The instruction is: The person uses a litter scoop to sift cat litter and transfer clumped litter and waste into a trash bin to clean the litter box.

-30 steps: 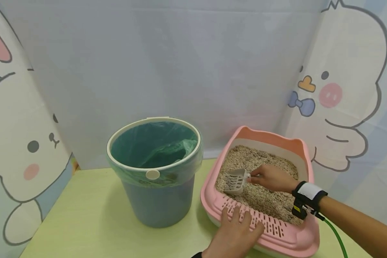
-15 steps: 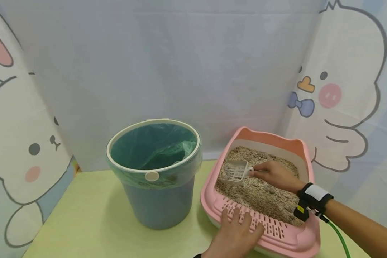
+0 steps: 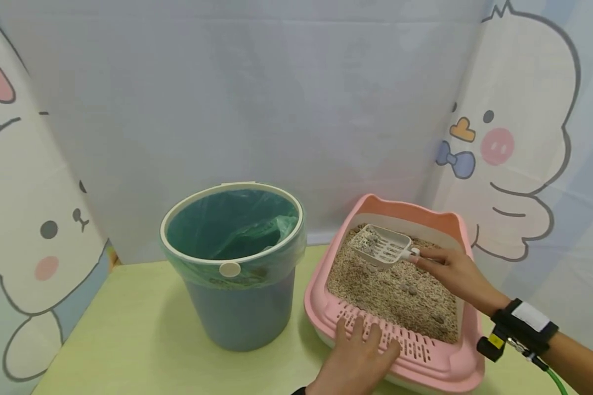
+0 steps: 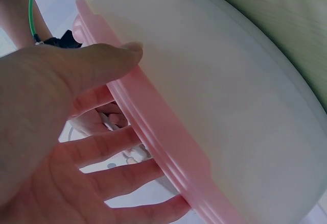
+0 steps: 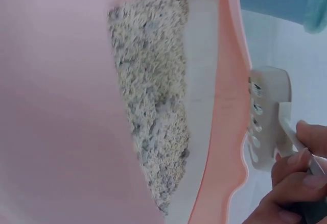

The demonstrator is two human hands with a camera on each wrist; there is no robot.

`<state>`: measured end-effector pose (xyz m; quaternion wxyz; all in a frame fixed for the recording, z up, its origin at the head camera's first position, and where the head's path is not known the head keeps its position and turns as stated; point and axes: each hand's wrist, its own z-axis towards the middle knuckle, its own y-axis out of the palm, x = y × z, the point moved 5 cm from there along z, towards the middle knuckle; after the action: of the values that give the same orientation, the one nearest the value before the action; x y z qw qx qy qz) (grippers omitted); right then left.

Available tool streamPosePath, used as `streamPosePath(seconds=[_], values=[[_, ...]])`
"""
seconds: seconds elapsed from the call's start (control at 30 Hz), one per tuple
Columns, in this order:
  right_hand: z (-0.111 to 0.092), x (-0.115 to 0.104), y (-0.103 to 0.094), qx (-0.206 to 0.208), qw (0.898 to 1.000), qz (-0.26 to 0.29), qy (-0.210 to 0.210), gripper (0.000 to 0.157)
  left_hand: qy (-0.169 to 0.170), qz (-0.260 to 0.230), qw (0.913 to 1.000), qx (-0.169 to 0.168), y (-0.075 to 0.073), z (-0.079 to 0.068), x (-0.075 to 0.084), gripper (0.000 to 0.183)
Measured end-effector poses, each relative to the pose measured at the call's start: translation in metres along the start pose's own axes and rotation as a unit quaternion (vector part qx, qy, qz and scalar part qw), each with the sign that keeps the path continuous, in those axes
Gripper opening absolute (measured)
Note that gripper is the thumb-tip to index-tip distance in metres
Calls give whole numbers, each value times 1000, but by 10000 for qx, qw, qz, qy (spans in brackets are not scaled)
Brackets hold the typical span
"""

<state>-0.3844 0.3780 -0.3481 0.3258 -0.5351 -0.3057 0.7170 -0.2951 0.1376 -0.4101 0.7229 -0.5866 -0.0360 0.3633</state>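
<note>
My right hand [image 3: 457, 274] grips the handle of a light grey slotted litter scoop [image 3: 392, 247], held tilted over the litter in the head view. Litter clumps [image 3: 368, 241] lie toward the scoop's far left end. In the right wrist view, fingers [image 5: 294, 183] curl round the scoop handle, and the scoop's slots [image 5: 256, 109] face the tray. My left hand [image 3: 353, 356] holds the front rim of a pink-and-white litter box [image 3: 321, 299]. Its thumb [image 4: 110, 63] lies against the outer side of the rim, while the fingers lie over the other side. Sandy litter [image 3: 385, 296] covers the box's floor.
A blue-grey bin [image 3: 242, 318] with a green liner bag [image 3: 237, 230] stands left of the litter box. Both are on a yellow-green table [image 3: 128, 329]. A pale printed curtain [image 3: 257, 109] hangs behind. A green cable [image 3: 555, 379] trails from the right wrist camera.
The scoop has risen from the litter and moved back and right, with clumps in it. My right arm has shifted right, and my left hand stays on the rim.
</note>
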Motion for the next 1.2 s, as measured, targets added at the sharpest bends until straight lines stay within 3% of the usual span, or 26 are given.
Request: streamPosePath(seconds=[0.2,0.37,0.47,0.53,0.7,0.87,0.93,1.2], values=[[-12,10,-3,-93,9898,1191,778,55,14,-130,9999,-13,0,-1,-2,37],[-13,9,2,-515,9570,2707,908,34,-36,-173,9998,71,-2,-1,-3,39],[-13,6,6,-852,9435,3088,846,28,-46,-181,9998,110,-2,-1,-3,39],[-11,6,7,-905,9401,3189,801,27,-60,-171,9997,148,-2,-1,-2,38],[-6,10,3,-651,9460,3071,803,29,-68,-164,9995,246,-2,-1,-1,37],[-6,18,-9,-106,9804,1798,795,47,-50,-259,9997,-5,0,-1,-3,54],[-7,19,-13,34,9889,1260,787,55,-47,-281,9996,-80,1,-2,-3,59],[-10,15,-18,316,9978,458,355,45,-18,-137,9999,33,1,-2,-2,47]])
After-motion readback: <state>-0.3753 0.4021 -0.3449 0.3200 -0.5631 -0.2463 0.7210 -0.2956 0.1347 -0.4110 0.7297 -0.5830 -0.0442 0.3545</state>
